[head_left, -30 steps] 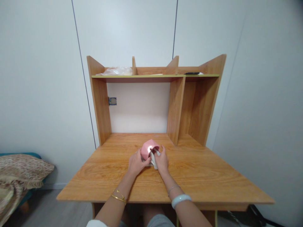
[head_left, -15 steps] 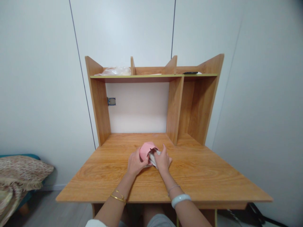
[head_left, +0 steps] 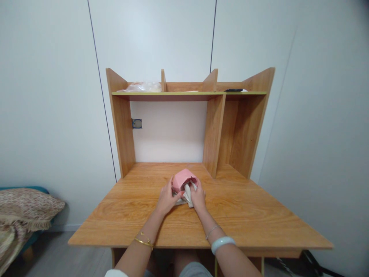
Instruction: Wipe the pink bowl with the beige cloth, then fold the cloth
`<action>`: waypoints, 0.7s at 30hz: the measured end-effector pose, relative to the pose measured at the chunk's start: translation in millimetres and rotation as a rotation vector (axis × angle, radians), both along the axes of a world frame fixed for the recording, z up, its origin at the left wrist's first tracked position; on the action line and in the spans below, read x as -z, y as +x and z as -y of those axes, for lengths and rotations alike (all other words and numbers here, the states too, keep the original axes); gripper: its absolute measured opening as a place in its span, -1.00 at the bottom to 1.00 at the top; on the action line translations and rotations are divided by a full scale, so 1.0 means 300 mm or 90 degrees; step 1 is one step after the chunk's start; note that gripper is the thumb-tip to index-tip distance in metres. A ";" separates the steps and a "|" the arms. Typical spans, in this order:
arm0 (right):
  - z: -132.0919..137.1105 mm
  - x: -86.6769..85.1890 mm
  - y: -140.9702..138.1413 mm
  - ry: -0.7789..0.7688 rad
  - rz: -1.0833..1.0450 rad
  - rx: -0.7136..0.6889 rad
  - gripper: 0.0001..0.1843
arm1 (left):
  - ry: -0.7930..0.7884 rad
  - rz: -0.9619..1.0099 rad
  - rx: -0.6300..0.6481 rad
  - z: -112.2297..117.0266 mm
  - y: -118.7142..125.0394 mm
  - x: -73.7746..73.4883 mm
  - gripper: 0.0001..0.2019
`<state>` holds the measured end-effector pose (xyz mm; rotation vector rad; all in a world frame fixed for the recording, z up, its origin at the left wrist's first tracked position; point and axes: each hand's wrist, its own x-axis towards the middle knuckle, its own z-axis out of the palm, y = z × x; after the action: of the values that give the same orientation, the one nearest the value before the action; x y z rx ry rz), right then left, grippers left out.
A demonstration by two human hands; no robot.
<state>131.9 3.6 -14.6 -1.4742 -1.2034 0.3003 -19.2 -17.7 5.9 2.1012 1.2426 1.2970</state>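
A small pink object [head_left: 182, 178] with a white part [head_left: 188, 194] under it sits near the middle of the wooden desk [head_left: 253, 215]. What it is I cannot tell. My left hand [head_left: 166, 199] curls around its left side, fingers closed on the pink part. My right hand [head_left: 198, 197] grips the white part on the right side, fingers bent over it. Both wrists carry bracelets.
The desk has a hutch [head_left: 213, 127] with upright dividers and a top shelf holding a crumpled plastic bag [head_left: 141, 87] and a dark flat item [head_left: 233, 89]. White wall panels stand behind. A patterned blanket [head_left: 23, 207] lies on a seat at the lower left.
The pink object has tipped slightly between my hands; my right hand's fingers have drawn closer onto the white part. The view shifted a little.
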 end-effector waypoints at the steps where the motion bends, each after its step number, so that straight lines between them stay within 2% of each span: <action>1: -0.002 0.002 0.002 0.004 -0.007 -0.009 -0.46 | 0.002 -0.004 0.017 0.001 0.002 0.000 -0.29; 3: -0.002 0.001 0.002 0.005 -0.006 -0.024 -0.44 | 0.008 -0.011 0.032 0.004 0.005 0.002 -0.34; 6: 0.012 -0.012 -0.004 -0.016 0.029 -0.019 -0.39 | 0.024 -0.030 0.000 0.005 0.007 0.004 -0.41; 12: 0.054 -0.055 -0.024 -0.109 0.115 0.096 -0.29 | 0.069 -0.087 -0.091 0.009 0.008 -0.002 -0.41; 14: 0.062 -0.064 -0.027 -0.096 0.134 0.117 -0.31 | 0.091 -0.094 -0.113 0.012 0.008 -0.006 -0.43; 19: 0.071 -0.074 -0.028 0.012 0.134 0.149 -0.39 | 0.152 -0.094 -0.129 0.017 0.002 -0.006 -0.46; 21: 0.071 -0.074 -0.027 0.015 0.136 0.150 -0.38 | 0.169 -0.089 -0.129 0.015 -0.001 -0.004 -0.48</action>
<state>123.7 -17.7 7.7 -1.6395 -1.1810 -0.0320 -19.5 -22.2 7.2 2.3328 1.4436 1.4954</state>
